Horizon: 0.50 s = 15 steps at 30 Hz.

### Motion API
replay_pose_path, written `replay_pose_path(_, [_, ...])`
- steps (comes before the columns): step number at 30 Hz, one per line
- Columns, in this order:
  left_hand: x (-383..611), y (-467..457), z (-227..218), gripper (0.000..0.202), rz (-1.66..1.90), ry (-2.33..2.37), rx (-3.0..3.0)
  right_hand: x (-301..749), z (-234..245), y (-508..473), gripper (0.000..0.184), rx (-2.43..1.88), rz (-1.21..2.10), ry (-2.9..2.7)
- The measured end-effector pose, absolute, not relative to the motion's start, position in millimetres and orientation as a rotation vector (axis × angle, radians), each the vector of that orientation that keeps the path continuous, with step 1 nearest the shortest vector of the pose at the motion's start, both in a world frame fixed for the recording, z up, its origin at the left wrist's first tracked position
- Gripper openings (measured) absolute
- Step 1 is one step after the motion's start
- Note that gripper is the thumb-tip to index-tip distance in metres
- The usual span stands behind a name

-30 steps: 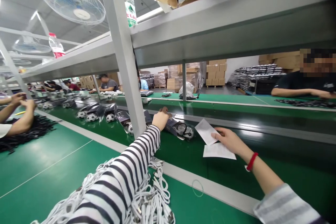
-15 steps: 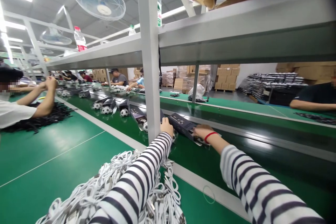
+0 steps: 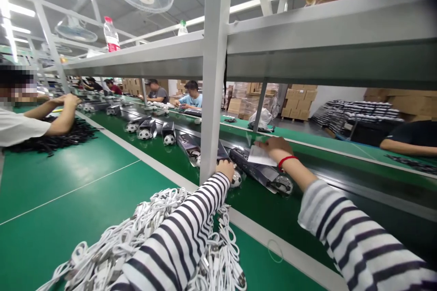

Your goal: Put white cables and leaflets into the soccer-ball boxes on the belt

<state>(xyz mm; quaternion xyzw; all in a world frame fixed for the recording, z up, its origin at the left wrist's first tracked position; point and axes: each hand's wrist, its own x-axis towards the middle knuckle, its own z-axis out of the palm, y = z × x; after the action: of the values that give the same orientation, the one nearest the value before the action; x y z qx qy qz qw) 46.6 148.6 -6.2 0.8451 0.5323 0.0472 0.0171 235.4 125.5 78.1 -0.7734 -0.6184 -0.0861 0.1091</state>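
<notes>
Right hand point(image 3: 276, 148), fingers lying on white paper slip point(image 3: 261, 156), over dark rectangular box point(image 3: 262, 173).
Left hand point(image 3: 224, 169) beside small black-and-white football point(image 3: 236, 180), fingers curled, grip unclear.

Slip: my right hand point(image 3: 275, 149) covers part of the white paper slip point(image 3: 261, 156).
Box: my left hand point(image 3: 225, 169) hides one end of the black box point(image 3: 259, 173); its print is too small to read.
Cables: the white cable bundle point(image 3: 143, 223) runs off the bottom edge, partly under my sleeve.

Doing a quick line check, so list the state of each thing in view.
left hand: curled, beside a small soccer ball
right hand: on a white paper slip
black box: lying tilted on the belt, under the slip
white cables: heaped loosely on the green bench
plastic bottle: upright on the shelf, capped
</notes>
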Motion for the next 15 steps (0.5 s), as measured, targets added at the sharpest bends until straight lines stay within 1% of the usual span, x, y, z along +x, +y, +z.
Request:
replay_pose_path(5, [45.7, 142.2, -2.8, 0.031, 0.167, 1.59, 2.719, 221.2, 66.8, 119.0, 0.048, -2.173, -0.388, -1.895])
replay_pose_path(8, [50.5, 140.3, -5.9, 0.031, 0.183, 1.639, 2.673, 204.6, 58.4, 116.6, 0.044, -2.028, -0.48, -2.011])
replay_pose_path(12, [61.5, 136.7, -11.4, 0.039, 0.208, 1.797, 2.48, 171.7, 33.3, 117.3, 0.038, -1.892, -0.416, -2.213])
replay_pose_path(15, [65.9, 133.9, -11.6, 0.038, 0.222, 1.822, 2.371, 157.1, 11.9, 118.5, 0.037, -1.904, -0.328, -2.23])
